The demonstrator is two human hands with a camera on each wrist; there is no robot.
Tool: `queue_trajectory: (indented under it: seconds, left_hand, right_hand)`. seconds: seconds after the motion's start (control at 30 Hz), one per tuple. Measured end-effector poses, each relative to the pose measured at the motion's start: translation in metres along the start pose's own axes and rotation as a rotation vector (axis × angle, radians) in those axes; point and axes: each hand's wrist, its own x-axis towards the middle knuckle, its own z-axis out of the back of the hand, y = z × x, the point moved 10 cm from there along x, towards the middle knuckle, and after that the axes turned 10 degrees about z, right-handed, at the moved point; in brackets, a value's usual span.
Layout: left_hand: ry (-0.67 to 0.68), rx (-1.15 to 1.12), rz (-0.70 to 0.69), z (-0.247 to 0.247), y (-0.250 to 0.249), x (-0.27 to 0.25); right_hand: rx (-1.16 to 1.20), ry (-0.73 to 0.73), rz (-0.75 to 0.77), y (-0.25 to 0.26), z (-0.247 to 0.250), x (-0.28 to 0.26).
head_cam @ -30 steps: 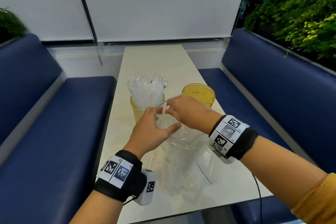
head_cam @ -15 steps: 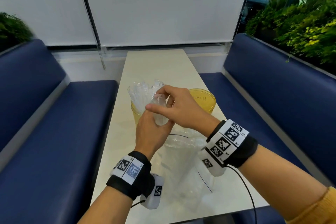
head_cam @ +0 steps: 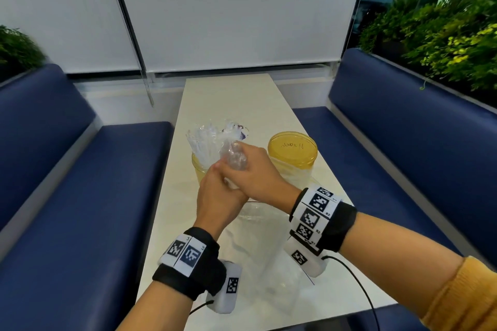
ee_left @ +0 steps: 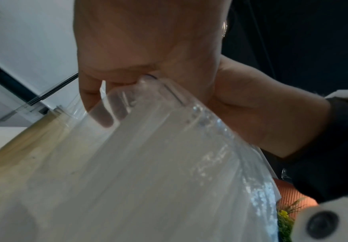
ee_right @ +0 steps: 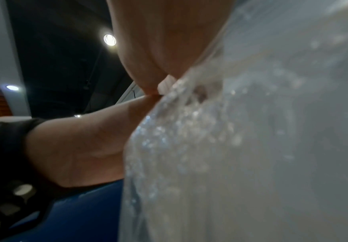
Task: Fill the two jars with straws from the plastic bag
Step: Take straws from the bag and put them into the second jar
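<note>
Table (head_cam: 231, 99) off-white w/ faint marbling. Benches: deep navy at 9 o'clock (head_cam: 80, 196) and 3 o'clock (head_cam: 403, 142). Two jars, translucent amber-yellow: left jar (head_cam: 199, 172) packed w/ clear-white straws (head_cam: 204, 142), right jar (head_cam: 293, 153) at 1 o'clock, dark scribble showing through its base. Plastic bag (head_cam: 258, 263) clear, glossy glints. Wristbands black w/ white panels, black-and-white square codes: left band (head_cam: 188, 258), right band (head_cam: 320, 215). Sleeve (head_cam: 468, 301) at 4 o'clock mustard-yellow knit. Blinds (head_cam: 228, 8) pale grey. Plants (head_cam: 443, 35) at 2 o'clock green, yellow-lime flecks.
</note>
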Motion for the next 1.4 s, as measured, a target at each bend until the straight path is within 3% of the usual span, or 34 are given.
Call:
queue_trajectory:
  seconds: [0.43, 0.7, 0.87, 1.03, 1.17, 1.33, 1.4]
  left_hand:
    - [0.060, -0.071, 0.043, 0.006, 0.003, -0.008]
    - [0.029, 0.004, 0.028, 0.011, 0.007, -0.003]
    - [0.016, 0.037, 0.032, 0.013, 0.007, -0.002]
    - [0.025, 0.104, 0.010, 0.011, 0.001, -0.001]
    - [0.034, 0.123, 0.001, 0.010, 0.000, -0.001]
    - [0.045, 0.131, -0.025, 0.011, -0.006, -0.003]
    - [0.055, 0.129, -0.038, 0.010, -0.009, -0.003]
  right_hand:
    - [0.172, -0.355, 0.090, 0.065, 0.094, 0.060]
    - [0.249, -0.580, 0.242, 0.085, 0.190, 0.100]
    - [0.118, -0.614, 0.227, 0.028, 0.206, 0.116]
    - [-0.029, -0.418, 0.025, -0.076, 0.166, 0.116]
    - [-0.151, -0.392, -0.166, -0.144, 0.155, 0.102]
    - [-0.335, -0.306, -0.259, -0.174, 0.148, 0.086]
    - [-0.271, -0.317, -0.291, -0.184, 0.149, 0.077]
